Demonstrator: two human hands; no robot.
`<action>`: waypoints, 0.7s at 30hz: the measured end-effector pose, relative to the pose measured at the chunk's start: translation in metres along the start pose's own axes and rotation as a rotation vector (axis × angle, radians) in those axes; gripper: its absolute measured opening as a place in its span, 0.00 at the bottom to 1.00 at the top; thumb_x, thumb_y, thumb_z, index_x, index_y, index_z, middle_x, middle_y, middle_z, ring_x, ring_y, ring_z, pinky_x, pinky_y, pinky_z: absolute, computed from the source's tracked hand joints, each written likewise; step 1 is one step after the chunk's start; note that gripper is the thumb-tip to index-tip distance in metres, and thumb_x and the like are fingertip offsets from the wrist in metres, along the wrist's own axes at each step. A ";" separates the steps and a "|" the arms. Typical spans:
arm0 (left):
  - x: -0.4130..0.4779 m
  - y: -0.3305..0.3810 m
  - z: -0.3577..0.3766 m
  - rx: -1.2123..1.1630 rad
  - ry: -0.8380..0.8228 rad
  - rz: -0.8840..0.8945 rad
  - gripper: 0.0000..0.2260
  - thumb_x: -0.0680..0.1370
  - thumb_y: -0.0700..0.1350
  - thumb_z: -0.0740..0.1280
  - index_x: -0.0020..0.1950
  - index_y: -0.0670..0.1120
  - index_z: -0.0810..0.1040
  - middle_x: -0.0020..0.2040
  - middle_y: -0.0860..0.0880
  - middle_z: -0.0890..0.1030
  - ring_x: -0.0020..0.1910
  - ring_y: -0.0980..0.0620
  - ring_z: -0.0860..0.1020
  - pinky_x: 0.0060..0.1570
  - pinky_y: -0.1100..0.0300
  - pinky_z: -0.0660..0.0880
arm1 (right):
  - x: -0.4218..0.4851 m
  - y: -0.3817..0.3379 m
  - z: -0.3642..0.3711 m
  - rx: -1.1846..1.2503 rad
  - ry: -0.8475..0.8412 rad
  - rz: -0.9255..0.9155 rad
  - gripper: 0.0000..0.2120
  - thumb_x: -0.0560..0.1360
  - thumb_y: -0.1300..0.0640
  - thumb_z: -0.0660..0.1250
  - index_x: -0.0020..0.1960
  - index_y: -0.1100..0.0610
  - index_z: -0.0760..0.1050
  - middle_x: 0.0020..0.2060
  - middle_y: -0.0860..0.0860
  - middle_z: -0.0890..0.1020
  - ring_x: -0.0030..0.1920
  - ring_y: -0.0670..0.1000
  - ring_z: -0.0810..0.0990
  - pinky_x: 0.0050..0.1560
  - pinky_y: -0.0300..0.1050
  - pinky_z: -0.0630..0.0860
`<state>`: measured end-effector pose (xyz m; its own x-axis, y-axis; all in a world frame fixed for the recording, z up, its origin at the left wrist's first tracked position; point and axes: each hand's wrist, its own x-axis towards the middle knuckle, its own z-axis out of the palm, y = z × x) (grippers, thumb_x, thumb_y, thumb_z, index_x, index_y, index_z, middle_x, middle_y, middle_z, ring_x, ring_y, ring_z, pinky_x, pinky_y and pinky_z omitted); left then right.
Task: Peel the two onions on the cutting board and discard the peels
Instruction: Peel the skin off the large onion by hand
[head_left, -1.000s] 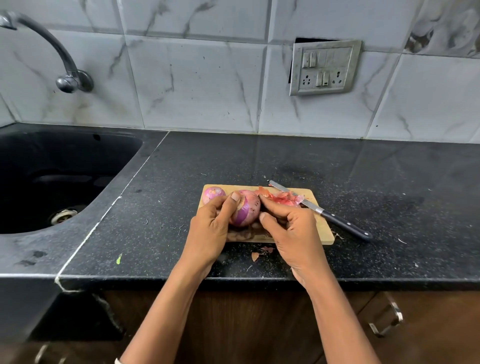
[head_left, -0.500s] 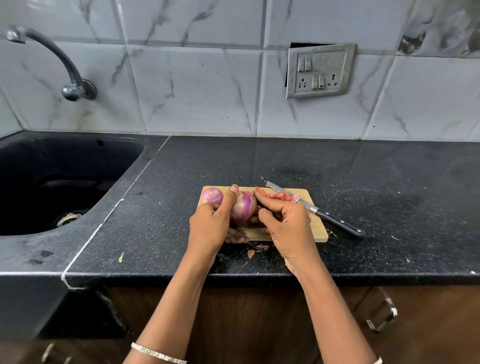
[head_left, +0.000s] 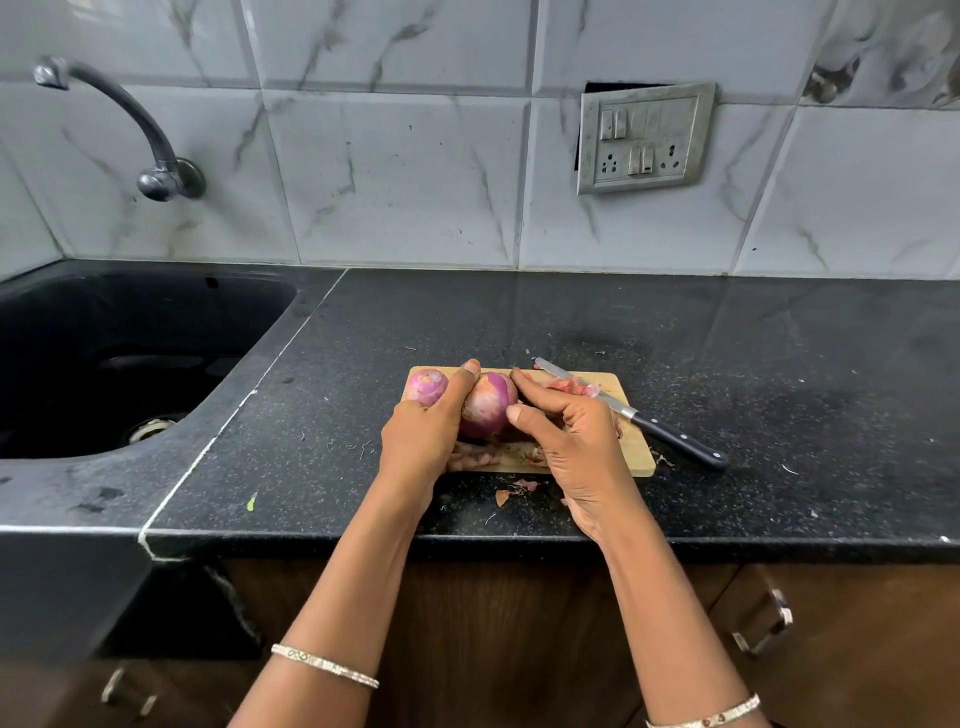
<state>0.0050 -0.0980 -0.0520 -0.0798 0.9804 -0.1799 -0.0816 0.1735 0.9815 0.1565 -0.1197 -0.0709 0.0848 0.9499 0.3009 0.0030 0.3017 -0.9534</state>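
A small wooden cutting board lies on the black counter. Just above it, both my hands hold a purple onion. My left hand grips it from the left, thumb over its top. My right hand holds it from the right, thumb and forefinger curled against its skin. A second, smaller onion sits on the board's far left corner, partly behind my left hand. Reddish peels lie on the board's far side.
A black-handled knife lies slantwise across the board's right end. Peel scraps dot the counter in front of the board. A black sink with a wall tap is on the left. A socket plate hangs on the tiled wall.
The view has pulled back, so both wrists with bangles show. My hands have stayed on the onion; the right hand's fingers have shifted slightly on its right side.
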 end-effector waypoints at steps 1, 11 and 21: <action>0.000 0.002 0.000 -0.020 -0.013 -0.019 0.26 0.70 0.65 0.75 0.52 0.44 0.83 0.53 0.37 0.84 0.37 0.42 0.87 0.33 0.58 0.81 | 0.000 0.000 0.000 -0.005 0.008 -0.001 0.18 0.77 0.67 0.70 0.66 0.59 0.79 0.63 0.48 0.82 0.66 0.40 0.77 0.73 0.47 0.71; -0.004 0.008 0.004 -0.010 0.010 -0.072 0.25 0.73 0.62 0.74 0.52 0.39 0.82 0.41 0.37 0.86 0.31 0.44 0.85 0.27 0.60 0.79 | -0.004 0.001 0.000 -0.015 -0.041 -0.024 0.32 0.71 0.64 0.78 0.72 0.60 0.73 0.63 0.47 0.82 0.64 0.43 0.80 0.66 0.43 0.76; -0.007 0.009 0.001 0.088 -0.104 -0.059 0.28 0.77 0.66 0.67 0.55 0.41 0.82 0.40 0.36 0.86 0.34 0.42 0.86 0.27 0.61 0.79 | 0.000 0.004 -0.001 0.029 0.009 -0.023 0.29 0.71 0.64 0.78 0.71 0.61 0.75 0.62 0.51 0.83 0.61 0.44 0.82 0.60 0.40 0.79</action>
<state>0.0058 -0.1032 -0.0422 0.0268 0.9719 -0.2340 0.0042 0.2339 0.9722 0.1575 -0.1189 -0.0751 0.0944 0.9420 0.3221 -0.0237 0.3256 -0.9452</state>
